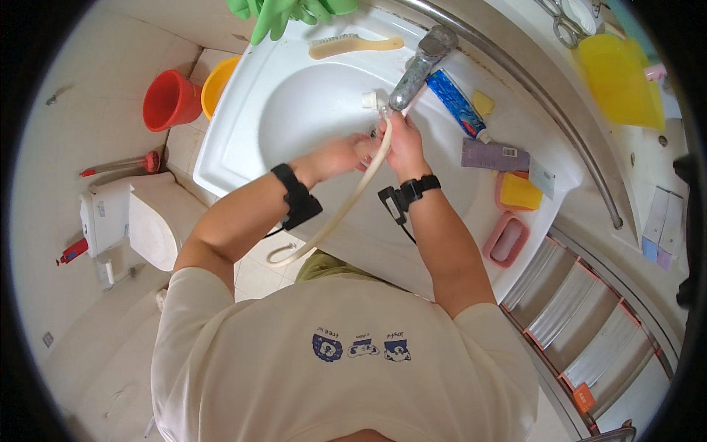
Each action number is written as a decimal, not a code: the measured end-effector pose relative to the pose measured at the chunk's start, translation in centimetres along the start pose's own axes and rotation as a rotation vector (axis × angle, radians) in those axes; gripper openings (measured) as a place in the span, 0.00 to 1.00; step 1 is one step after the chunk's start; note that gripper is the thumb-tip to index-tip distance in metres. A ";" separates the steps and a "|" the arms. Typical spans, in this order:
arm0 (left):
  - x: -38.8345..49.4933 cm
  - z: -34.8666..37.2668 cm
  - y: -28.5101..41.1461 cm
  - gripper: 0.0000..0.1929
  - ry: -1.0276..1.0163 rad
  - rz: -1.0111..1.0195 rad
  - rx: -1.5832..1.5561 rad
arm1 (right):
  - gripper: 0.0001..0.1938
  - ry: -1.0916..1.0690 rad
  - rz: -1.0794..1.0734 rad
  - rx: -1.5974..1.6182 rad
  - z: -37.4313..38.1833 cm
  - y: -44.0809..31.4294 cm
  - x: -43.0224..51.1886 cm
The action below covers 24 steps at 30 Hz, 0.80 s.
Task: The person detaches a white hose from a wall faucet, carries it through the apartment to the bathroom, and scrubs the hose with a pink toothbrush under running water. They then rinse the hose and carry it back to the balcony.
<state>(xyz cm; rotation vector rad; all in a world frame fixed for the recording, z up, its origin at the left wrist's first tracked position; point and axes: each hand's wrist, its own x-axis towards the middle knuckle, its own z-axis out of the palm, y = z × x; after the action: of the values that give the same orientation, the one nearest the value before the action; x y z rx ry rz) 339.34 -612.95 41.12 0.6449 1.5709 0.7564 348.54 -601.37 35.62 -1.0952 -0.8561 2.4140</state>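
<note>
My right hand (406, 141) is under the chrome faucet (414, 72), closed around the upper part of a long cream hose-like shaft (353, 199). The shaft bends down past the washbasin's front edge and ends in a hook over the floor. My left hand (345, 154) is blurred by motion beside the shaft; its grip cannot be made out. A small white fitting (369, 100) shows near the shaft's upper end, just left of the spout. Whether the two are joined is unclear. Both hands are over the white washbasin (293, 110).
On the basin rim are a scrubbing brush (353, 46), green rubber gloves (287, 14), a toothpaste tube (455, 105), a purple tube (494, 154), a yellow sponge (521, 191) and a pink soap dish (506, 240). A metal rail (544, 94) curves behind. A red bucket (171, 101) stands left.
</note>
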 end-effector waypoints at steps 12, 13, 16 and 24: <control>-0.5 2.1 1.0 0.44 0.267 -0.064 0.027 | 0.14 -0.116 -0.034 -0.185 -0.2 -0.7 -1.4; 0.1 2.0 0.8 0.44 0.334 -0.039 0.078 | 0.14 -0.085 0.013 -0.260 -0.6 -0.8 -1.7; 1.8 1.0 0.4 0.44 0.320 -0.030 -0.325 | 0.15 -0.169 -0.043 -0.290 -1.1 -0.3 -3.0; 2.4 -0.6 2.7 0.27 -0.156 0.026 -0.498 | 0.27 -0.078 -0.059 0.037 -0.4 -0.3 -3.7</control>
<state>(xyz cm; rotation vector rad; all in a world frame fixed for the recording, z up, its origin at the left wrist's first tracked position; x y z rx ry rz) 338.35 -609.46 41.73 0.3460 1.1707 1.0444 351.21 -602.94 37.66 -0.9543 -0.8528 2.4272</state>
